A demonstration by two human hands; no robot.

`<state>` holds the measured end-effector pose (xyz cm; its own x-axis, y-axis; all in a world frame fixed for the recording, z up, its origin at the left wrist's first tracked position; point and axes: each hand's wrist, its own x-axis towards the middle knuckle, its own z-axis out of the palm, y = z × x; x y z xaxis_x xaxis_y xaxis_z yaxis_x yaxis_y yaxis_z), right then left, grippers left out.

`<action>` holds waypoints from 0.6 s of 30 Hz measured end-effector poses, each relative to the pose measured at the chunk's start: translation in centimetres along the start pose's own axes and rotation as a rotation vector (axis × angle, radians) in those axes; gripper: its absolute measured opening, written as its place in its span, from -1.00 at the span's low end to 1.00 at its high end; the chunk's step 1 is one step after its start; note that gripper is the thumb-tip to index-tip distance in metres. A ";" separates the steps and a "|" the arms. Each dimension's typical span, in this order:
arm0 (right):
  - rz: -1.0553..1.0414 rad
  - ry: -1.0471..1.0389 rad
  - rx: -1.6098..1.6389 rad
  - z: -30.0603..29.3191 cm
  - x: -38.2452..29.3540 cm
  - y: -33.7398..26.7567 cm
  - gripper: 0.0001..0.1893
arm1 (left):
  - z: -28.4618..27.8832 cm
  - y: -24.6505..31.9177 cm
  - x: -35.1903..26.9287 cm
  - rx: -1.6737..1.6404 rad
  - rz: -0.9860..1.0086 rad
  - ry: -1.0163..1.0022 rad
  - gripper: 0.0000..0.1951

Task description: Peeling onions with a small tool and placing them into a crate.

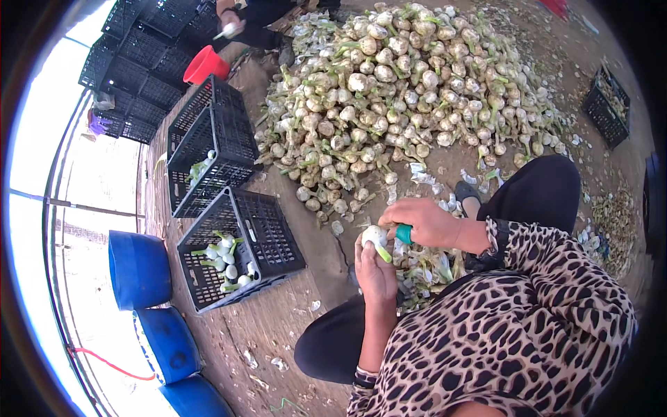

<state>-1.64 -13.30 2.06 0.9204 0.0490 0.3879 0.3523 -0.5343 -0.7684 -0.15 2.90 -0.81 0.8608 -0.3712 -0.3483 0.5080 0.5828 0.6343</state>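
My left hand point(376, 276) holds a pale garlic bulb point(373, 237) with a short green stem that points down towards me. Against the upper right side of the bulb, my right hand point(423, 221) bends its fingers and grips it. A green wrapping point(404, 233) covers one digit of that hand. Whether a small tool or a strip of skin sits between those fingers is hidden. Beyond my hands rises a large heap of unpeeled garlic bulbs point(385, 99). Loose garlic skins point(430, 268) lie on the ground between my legs.
Left of me, a black plastic crate point(276, 229) holds several cleaned bulbs point(226, 255). Behind it stands another crate point(229, 120) with some bulbs. A red bucket point(207, 66), blue barrels point(139, 270) and stacked crates point(140, 57) line that side. Another person's hand point(232, 23) holds a bulb.
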 end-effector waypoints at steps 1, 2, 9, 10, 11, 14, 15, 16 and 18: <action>-0.066 0.021 -0.042 0.1 -0.1 0.2 -0.79 | -0.3 0.0 0.0 -0.036 -0.019 -0.008 -0.69; -0.061 0.025 -0.031 0.1 -0.2 0.3 -0.79 | -0.4 -0.1 0.0 -0.072 -0.039 -0.015 -0.71; -0.146 -0.073 -0.266 -0.2 -0.2 -0.6 -0.81 | -0.5 -0.4 -0.1 -0.055 -0.065 0.028 -0.71; -0.155 -0.108 -0.318 -0.3 -0.1 -0.9 -0.81 | -0.8 -0.4 -0.1 -0.040 -0.070 0.030 -0.71; -0.165 -0.113 -0.316 -0.2 0.0 -0.9 -0.81 | -0.9 -0.3 -0.1 -0.026 -0.074 0.032 -0.72; -0.188 -0.113 -0.308 0.2 0.1 -0.3 -0.79 | -0.4 0.0 -0.5 -0.046 -0.082 0.032 -0.72; -0.196 -0.102 -0.308 0.1 0.3 -0.1 -0.80 | -0.6 -0.1 -0.5 -0.003 -0.119 0.036 -0.69; -0.205 -0.091 -0.307 0.0 0.6 0.2 -0.80 | -0.9 -0.2 -0.6 0.039 -0.155 0.040 -0.66; -0.174 -0.117 -0.356 -0.4 1.0 1.1 -0.82 | -0.7 -0.2 -0.8 0.113 -0.218 0.052 -0.62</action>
<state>-0.41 -14.19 1.84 0.8725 0.2488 0.4206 0.4427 -0.7669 -0.4647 -0.91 3.58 -1.14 0.7329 -0.4397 -0.5191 0.6779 0.4070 0.6122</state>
